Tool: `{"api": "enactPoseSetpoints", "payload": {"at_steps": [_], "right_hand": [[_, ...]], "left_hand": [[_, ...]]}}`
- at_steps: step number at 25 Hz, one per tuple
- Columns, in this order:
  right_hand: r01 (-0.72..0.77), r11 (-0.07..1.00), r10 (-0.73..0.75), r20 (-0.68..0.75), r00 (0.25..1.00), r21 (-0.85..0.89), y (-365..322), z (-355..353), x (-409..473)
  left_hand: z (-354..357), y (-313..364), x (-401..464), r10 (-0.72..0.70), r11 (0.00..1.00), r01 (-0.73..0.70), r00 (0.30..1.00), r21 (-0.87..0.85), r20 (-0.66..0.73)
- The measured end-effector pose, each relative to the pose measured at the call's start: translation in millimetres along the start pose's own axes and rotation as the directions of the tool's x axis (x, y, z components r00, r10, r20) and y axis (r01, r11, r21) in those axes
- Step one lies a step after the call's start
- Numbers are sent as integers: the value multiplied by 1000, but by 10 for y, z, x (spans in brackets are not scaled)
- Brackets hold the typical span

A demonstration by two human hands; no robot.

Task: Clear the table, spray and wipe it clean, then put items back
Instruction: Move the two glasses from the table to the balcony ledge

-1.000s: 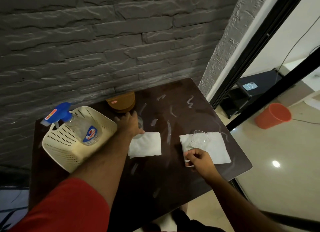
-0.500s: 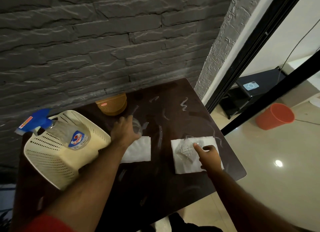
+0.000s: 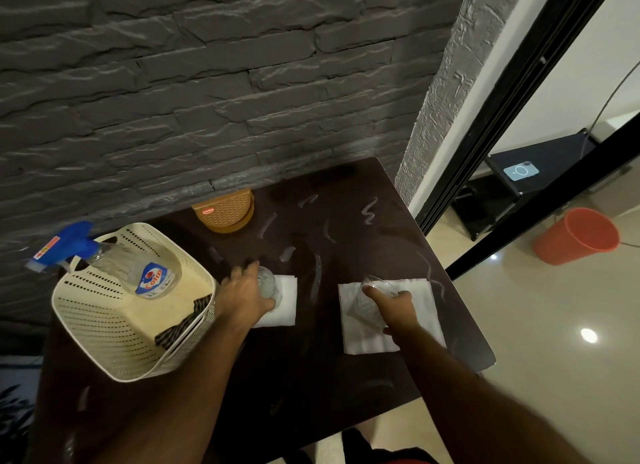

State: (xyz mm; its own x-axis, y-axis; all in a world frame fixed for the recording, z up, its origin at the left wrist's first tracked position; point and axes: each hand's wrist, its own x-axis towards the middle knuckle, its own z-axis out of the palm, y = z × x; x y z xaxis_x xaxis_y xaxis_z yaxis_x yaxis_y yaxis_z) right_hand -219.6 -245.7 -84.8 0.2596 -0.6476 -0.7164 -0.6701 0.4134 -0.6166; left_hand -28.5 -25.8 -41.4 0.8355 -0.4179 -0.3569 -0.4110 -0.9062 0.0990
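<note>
- The dark brown, glossy table (image 3: pixel 304 377) fills the lower middle of the view, its near part bare apart from faint smears.
- The right hand (image 3: pixel 394 307) is closed around a clear textured drinking glass (image 3: pixel 367 307) that lies tilted on its side over a white folded paper napkin (image 3: pixel 415 311) at the table's right side.
- The left hand (image 3: pixel 247 295) is wrapped around a second clear glass (image 3: pixel 267 285), which stands at the left edge of another white paper napkin (image 3: pixel 282 300) near the table's middle; how firmly the fingers press cannot be told.
- Just left of that hand sits a cream perforated plastic basket (image 3: pixel 114 332), its right rim close to the wrist.
- Inside the basket a clear spray bottle with a blue trigger head and a red-and-blue label (image 3: pixel 138 273) lies slanted, the trigger sticking out over the far-left rim; a dark striped cloth (image 3: pixel 183 325) rests against the right wall.
- Farther back, against the grey stone-brick wall (image 3: pixel 207 82), stands a stack of round tan woven coasters (image 3: pixel 225 210).
- Streaky wet marks (image 3: pixel 369 210) cover the far half of the tabletop.
- Beyond the table on the right, an orange plastic bucket (image 3: pixel 578 236) sits on the pale tiled floor (image 3: pixel 554 325).
</note>
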Motion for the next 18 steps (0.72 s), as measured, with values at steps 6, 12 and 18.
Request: {"api": "enactPoseSetpoints", "payload": {"at_steps": [6,12,18], "right_hand": [[456,873,-464,-3,886,-172,-16,-156,-169],[522,815,-531,37,847,-252,210,-230,-117],[480,828,-469,110,876,-291,103,-269,-33]], "left_hand": [[54,-6,46,-16,1000,16,1000,-12,5],[124,19,29,-24,1000,24,999,10,-29],[288,21,5,-43,989,18,985,-145,-166]]}}
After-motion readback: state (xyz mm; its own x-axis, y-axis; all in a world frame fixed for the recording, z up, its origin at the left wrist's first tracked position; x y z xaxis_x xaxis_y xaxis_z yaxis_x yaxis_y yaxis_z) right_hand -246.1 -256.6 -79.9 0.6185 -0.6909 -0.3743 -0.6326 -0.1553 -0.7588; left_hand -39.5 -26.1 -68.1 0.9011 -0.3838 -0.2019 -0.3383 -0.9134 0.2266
